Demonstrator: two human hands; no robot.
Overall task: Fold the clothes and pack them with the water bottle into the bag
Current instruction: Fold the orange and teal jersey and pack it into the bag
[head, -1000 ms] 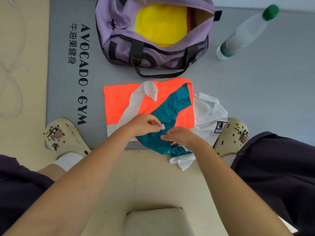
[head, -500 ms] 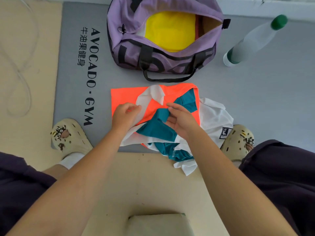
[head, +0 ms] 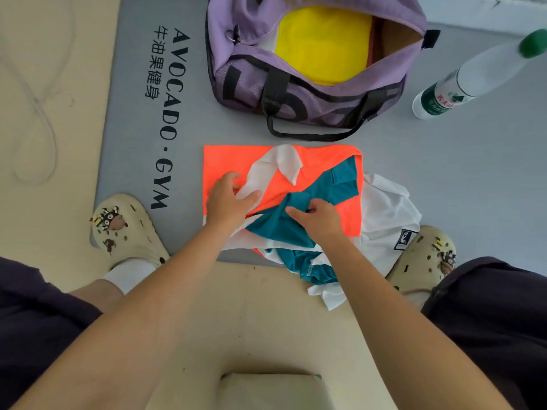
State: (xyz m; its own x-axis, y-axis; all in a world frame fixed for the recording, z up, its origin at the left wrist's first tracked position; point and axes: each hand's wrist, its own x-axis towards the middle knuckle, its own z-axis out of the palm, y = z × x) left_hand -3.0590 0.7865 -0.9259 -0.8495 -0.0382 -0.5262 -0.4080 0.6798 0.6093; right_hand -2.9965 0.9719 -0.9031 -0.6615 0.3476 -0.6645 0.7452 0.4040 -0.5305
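Observation:
An orange, white and teal garment (head: 231, 161) lies partly folded on the grey gym mat (head: 444, 179). My left hand (head: 228, 202) pinches its white strip near the left side. My right hand (head: 316, 218) grips the teal fabric at the middle. A white garment (head: 387, 214) with a dark logo patch lies under it on the right. The purple duffel bag (head: 310, 93) stands unzipped beyond, with a folded yellow garment (head: 322, 42) inside. A clear water bottle (head: 473, 78) with a green cap lies on the mat at the far right.
My two cream clogs (head: 124, 229) (head: 423, 255) rest at the mat's near edge, left and right of the clothes. A pale cable (head: 38, 105) loops on the beige floor at the left. A pale cushion edge (head: 269, 389) sits near my knees.
Both hands moved up from the near edge of the garment, carrying the teal and white fabric up over the orange panel. The view has shifted slightly.

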